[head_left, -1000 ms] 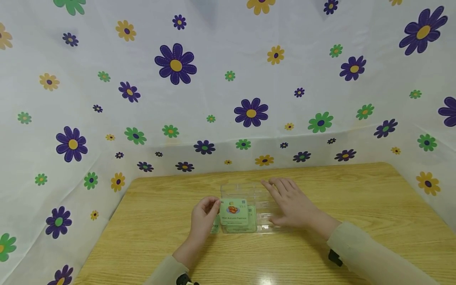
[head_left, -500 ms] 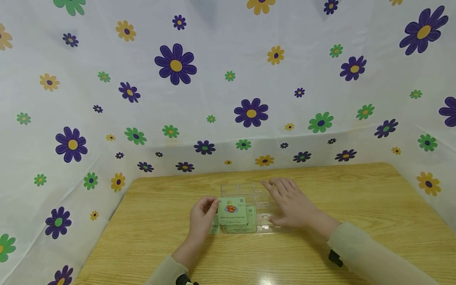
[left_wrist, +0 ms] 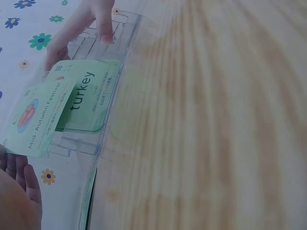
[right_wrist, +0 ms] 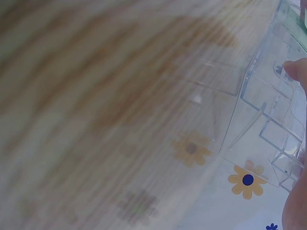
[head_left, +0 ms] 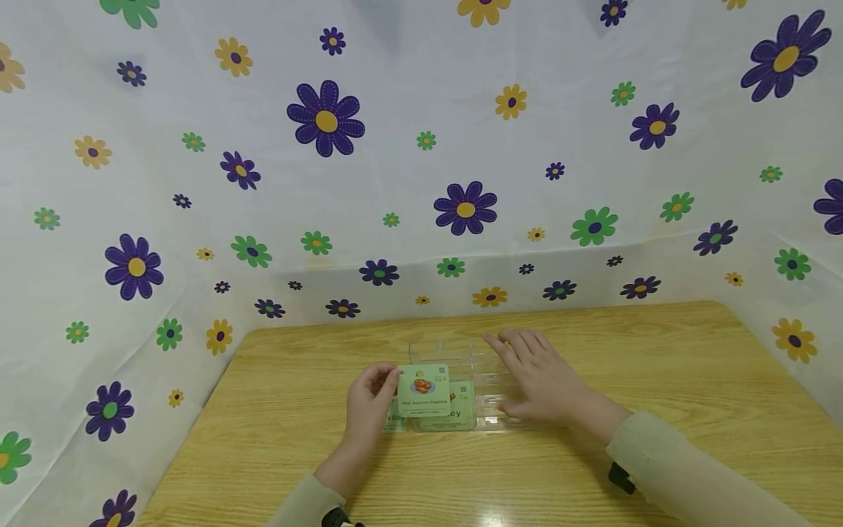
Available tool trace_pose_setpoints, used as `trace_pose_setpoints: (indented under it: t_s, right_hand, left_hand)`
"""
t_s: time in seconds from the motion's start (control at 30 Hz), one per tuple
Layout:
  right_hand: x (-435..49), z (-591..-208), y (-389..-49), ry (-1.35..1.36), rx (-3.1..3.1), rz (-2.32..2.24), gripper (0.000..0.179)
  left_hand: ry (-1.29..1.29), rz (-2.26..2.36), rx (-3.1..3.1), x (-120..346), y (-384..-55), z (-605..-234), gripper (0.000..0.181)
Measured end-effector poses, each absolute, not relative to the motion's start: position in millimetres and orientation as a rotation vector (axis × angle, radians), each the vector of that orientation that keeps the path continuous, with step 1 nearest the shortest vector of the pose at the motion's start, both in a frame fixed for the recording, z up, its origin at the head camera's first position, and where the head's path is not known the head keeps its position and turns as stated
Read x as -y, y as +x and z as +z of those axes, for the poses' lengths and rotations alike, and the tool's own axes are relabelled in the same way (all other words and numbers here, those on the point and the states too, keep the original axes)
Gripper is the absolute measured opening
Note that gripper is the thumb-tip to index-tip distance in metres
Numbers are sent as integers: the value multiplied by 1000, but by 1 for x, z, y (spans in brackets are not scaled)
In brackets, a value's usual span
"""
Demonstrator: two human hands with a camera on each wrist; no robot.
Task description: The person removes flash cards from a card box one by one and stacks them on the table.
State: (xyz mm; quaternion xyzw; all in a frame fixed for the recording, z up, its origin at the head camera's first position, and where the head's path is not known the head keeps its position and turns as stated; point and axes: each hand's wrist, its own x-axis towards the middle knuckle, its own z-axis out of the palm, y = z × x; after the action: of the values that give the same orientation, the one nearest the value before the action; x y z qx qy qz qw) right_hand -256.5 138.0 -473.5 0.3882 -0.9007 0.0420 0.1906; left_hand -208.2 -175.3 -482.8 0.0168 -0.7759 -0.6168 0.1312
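Left hand (head_left: pixel 366 401) pinches the card (head_left: pixel 424 391), likely light, stiff, best held by its edge. Right hand (head_left: pixel 540 379), fingers wide, touches the tray (head_left: pixel 490 421).

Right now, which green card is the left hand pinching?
The "Mid-Autumn Festival" card: the left hand pinches its edge. In the head view, it partly covers the turkey card and the "Day" card.

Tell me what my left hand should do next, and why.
Probably draw the Mid-Autumn Festival card leftward: your left hand pinches it at its left side, and it partly hides the turkey card, while your right hand is over the clear holder.
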Motion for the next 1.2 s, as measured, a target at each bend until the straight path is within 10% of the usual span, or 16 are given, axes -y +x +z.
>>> trace_pose_setpoints:
  t_s: [1.2]
  right_hand:
    - [-137,-472,-255,1086,2543,121,112]
  left_hand:
    - [83,-1799,2249,185,-204,-481,17]
